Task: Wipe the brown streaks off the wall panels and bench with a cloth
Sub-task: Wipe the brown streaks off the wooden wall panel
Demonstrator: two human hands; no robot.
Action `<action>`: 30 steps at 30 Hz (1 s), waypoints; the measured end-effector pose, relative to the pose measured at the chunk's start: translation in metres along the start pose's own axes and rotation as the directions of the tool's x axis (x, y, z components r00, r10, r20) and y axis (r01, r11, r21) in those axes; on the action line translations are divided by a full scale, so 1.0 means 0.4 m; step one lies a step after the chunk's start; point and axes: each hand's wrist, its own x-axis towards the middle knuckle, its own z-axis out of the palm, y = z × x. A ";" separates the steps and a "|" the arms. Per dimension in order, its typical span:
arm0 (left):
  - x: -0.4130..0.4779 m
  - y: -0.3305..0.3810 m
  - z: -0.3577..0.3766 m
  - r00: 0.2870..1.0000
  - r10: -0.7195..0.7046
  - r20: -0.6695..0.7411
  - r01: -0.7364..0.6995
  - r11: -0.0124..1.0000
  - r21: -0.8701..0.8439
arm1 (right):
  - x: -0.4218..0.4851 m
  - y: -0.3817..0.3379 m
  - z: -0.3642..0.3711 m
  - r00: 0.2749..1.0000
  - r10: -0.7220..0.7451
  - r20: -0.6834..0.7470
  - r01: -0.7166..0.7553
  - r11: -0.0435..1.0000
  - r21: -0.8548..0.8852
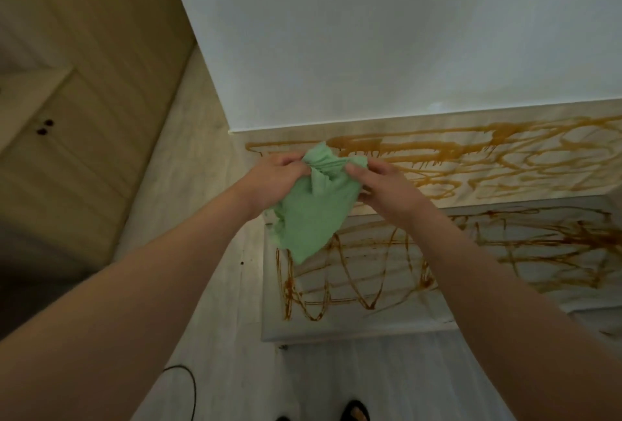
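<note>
The 2 hands hold the green cloth (309, 218) up in the air, in front of the panel (505, 164). The left hand (276, 178) pinches 1 side of the top edge. The right hand (383, 188) pinches the other side. The rest of the cloth hangs down loose and does not touch the panel.

No wiping has begun, I think. The brown streaks (420, 148) run thick across the panel, with drips going down. More streaks loop over the tabletop (404, 316) below it. The hands seem to be getting the cloth ready, maybe to fold or bunch it.

Next, the cloth should be made into a pad, pressed flat on the panel and rubbed along the streaks. It makes sense to start at the top, as drips run down.

A black cable (188, 383) lies on the floor (208, 252) near a shoe (353, 412), and a foot could catch on it. A wood cupboard (84, 151) stands to the left. Nothing stands between the cloth and the panel.
</note>
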 end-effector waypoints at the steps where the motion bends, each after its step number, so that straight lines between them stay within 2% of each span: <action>1: 0.001 -0.002 -0.005 1.000 0.014 -0.002 -0.014 0.998 0.057 | 0.008 0.003 -0.008 0.999 -0.014 -0.044 0.017 0.998 0.054; 3: 0.001 -0.014 -0.024 0.998 0.021 0.051 -0.031 0.975 0.218 | 0.027 0.009 -0.005 0.992 -0.049 -0.120 0.049 0.999 -0.002; 5: 0.011 -0.036 -0.047 0.992 -0.031 0.122 -0.023 0.910 0.413 | 0.044 0.010 0.017 0.984 -0.058 -0.171 0.043 0.995 -0.090; 7: 0.034 -0.063 -0.073 0.992 -0.064 0.113 0.009 0.902 0.432 | 0.060 0.013 0.040 0.972 -0.061 -0.228 0.017 0.982 -0.187; 9: 0.063 -0.086 -0.112 0.987 -0.099 0.124 0.071 0.975 0.211 | 0.090 0.017 0.066 0.958 -0.044 -0.282 -0.033 0.964 -0.265; 11: 0.091 -0.106 -0.142 0.988 -0.069 0.136 0.077 0.995 -0.057 | 0.116 0.015 0.083 0.960 -0.022 -0.278 -0.047 0.970 -0.238; 13: 0.128 -0.121 -0.173 0.993 -0.036 0.113 0.069 0.950 -0.304 | 0.154 0.018 0.104 0.977 0.026 -0.213 -0.038 0.998 -0.052; 15: 0.165 -0.129 -0.194 0.996 -0.040 0.079 0.069 0.913 -0.402 | 0.184 0.031 0.132 0.990 0.116 -0.076 -0.103 0.982 0.161; 16: 0.181 -0.139 -0.207 0.998 -0.046 0.047 0.060 0.928 -0.368 | 0.199 0.048 0.152 0.985 0.168 -0.040 -0.159 0.973 0.165; 18: 0.213 -0.170 -0.235 0.999 -0.031 -0.034 0.024 0.983 -0.181 | 0.221 0.090 0.189 0.970 0.233 -0.067 -0.231 0.972 0.042; 20: 0.244 -0.223 -0.273 0.999 -0.010 -0.048 0.013 0.998 0.066 | 0.249 0.126 0.227 0.964 0.209 -0.162 -0.219 0.975 -0.046; 22: 0.274 -0.275 -0.311 0.992 -0.061 -0.110 0.087 0.964 0.250 | 0.281 0.148 0.243 0.957 0.158 -0.242 -0.170 0.985 -0.031; 24: 0.298 -0.326 -0.348 0.963 -0.195 -0.188 0.236 0.945 0.228 | 0.315 0.176 0.252 0.950 0.120 -0.287 -0.147 0.987 -0.071; 26: 0.311 -0.370 -0.366 0.910 -0.375 -0.176 0.396 0.912 0.109 | 0.345 0.210 0.254 0.956 0.090 -0.278 -0.150 0.968 -0.203; 27: 0.315 -0.390 -0.370 0.895 -0.417 -0.160 0.433 0.898 0.080 | 0.356 0.221 0.253 0.967 0.072 -0.246 -0.141 0.950 -0.278; 29: 0.314 -0.435 -0.359 0.912 -0.391 -0.124 0.403 0.911 0.092 | 0.381 0.253 0.240 0.985 0.053 -0.161 -0.122 0.883 -0.453; 30: 0.309 -0.455 -0.345 0.938 -0.335 -0.092 0.346 0.924 0.162 | 0.392 0.268 0.230 0.991 0.059 -0.117 -0.115 0.820 -0.561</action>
